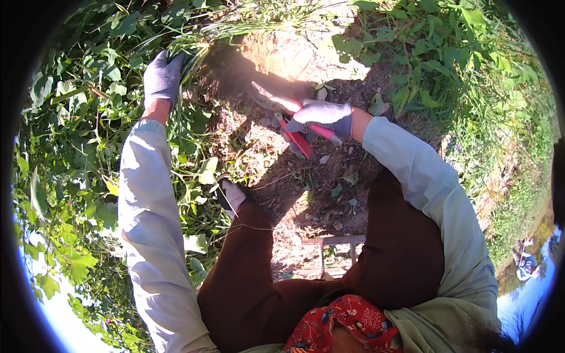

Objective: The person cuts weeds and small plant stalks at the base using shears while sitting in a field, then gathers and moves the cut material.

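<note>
My left hand (162,78), in a grey knit glove, grips a clump of long green grass (196,53) at the upper left. The grass blades spread to the right from it, and my fingertips are partly hidden among them. My right hand (321,118), gloved alike, is closed around the pink handle of a hand trowel (270,95). The trowel's blade points up and left over shaded bare soil (234,75). A second red-handled tool (299,140) shows beneath the fingers of that hand; its kind is unclear.
Dense leafy vines (84,132) crowd the left side. More weeds (419,57) grow at the upper right. A low slatted seat frame (333,240) stands between my legs. My shoe (231,194) rests by the vines. Another person (525,262) is far off at the right.
</note>
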### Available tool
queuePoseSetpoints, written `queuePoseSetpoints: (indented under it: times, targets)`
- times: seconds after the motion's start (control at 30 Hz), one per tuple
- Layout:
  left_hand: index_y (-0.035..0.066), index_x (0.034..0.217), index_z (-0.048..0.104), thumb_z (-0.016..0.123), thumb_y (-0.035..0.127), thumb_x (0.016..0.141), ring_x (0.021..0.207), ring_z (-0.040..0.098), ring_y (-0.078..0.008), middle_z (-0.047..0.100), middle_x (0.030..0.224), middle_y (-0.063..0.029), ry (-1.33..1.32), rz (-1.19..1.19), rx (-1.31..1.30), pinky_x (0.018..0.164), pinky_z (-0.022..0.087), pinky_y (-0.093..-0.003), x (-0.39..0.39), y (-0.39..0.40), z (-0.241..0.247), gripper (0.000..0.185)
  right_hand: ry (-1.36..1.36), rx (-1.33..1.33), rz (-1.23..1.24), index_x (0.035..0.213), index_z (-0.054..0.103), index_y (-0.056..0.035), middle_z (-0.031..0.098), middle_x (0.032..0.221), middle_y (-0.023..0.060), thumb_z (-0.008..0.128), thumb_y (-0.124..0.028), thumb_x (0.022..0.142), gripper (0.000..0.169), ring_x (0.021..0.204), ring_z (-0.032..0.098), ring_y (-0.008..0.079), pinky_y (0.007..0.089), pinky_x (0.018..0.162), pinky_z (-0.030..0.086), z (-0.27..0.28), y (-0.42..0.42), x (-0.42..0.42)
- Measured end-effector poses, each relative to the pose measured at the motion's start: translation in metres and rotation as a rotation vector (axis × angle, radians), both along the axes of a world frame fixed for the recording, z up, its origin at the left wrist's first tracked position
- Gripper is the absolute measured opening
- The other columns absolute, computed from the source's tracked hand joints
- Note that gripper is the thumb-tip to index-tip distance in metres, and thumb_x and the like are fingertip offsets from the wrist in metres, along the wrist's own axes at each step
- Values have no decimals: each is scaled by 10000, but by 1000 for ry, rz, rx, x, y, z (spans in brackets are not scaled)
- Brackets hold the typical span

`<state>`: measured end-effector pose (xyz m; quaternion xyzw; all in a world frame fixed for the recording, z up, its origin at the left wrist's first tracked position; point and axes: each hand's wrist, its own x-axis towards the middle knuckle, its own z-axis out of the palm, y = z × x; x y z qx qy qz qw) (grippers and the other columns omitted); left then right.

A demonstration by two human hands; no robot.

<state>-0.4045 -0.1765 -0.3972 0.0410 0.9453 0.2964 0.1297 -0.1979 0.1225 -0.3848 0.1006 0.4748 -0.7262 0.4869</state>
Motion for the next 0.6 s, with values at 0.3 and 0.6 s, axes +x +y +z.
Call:
queuePoseSetpoints:
  times: [0.3, 0.6]
  targets:
    - [110, 1095, 656, 629, 418, 809, 872, 655, -239, 692, 970, -111, 183, 258, -162, 803, 462, -311, -16, -59, 14, 420, 23, -332, -449, 1157, 505, 41, 608, 1014, 152, 502, -134, 918, 296, 885, 628, 258, 425, 806, 529, -12, 57, -7]
    - [-15, 1296, 446, 758, 426, 689, 1053, 549, -278, 532, 1193, -172, 3, 481, 158, 896, 444, -357, -18, -90, 25, 812, -235, -256, -453, 1232, 441, 5, 541, 1173, 199, 493, -243, 920, 402, 1023, 576, 385, 529, 910, 461, 4, 63, -35]
